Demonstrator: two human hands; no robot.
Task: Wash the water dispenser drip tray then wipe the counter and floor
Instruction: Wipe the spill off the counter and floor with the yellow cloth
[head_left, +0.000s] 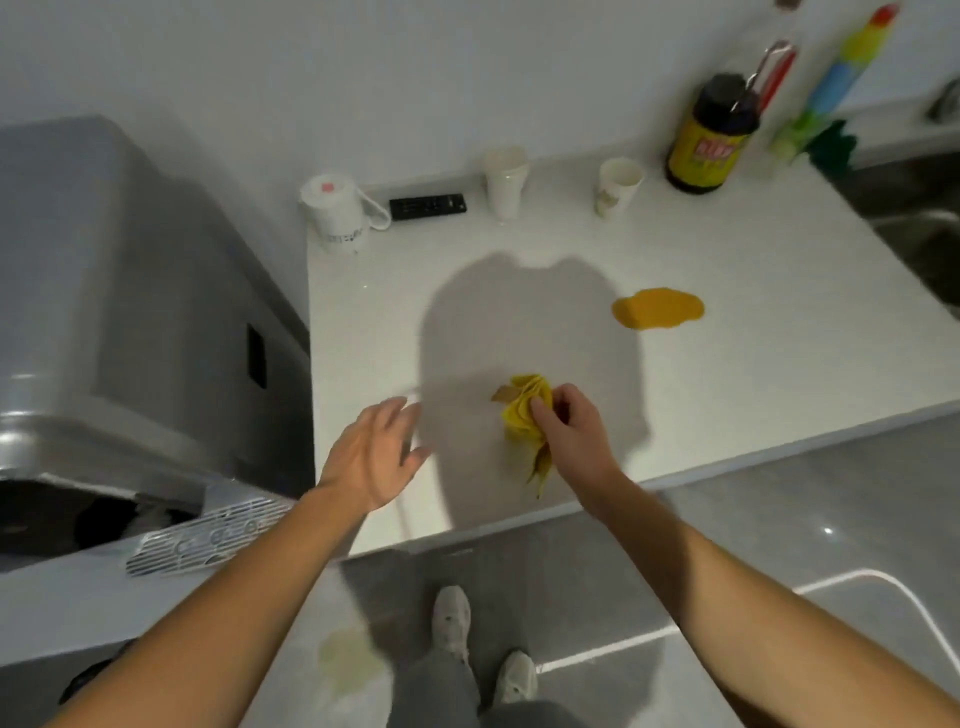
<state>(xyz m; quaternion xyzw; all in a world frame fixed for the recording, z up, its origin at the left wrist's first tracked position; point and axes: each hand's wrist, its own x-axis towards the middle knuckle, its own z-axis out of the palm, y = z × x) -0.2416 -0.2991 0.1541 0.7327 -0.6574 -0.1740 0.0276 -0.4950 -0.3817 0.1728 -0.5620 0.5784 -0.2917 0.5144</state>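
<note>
My right hand (566, 431) grips a bunched yellow cloth (527, 410) just above the white counter (753, 374), near its front edge. My left hand (376, 452) hovers open beside it, fingers spread, holding nothing. An orange-yellow spill (657, 307) lies on the counter, farther back and to the right of the cloth. A pale yellowish puddle (347, 660) marks the grey floor below. At the left stands the grey water dispenser (119, 312), with the perforated drip tray (208, 535) sitting at its front.
Along the back wall stand a lidded white cup (335, 210), a black remote (427, 206), two paper cups (506, 179) (617, 187) and a dark bottle with a yellow label (711, 135). A sink (924, 223) lies at the far right. My shoes (452, 618) are on the floor.
</note>
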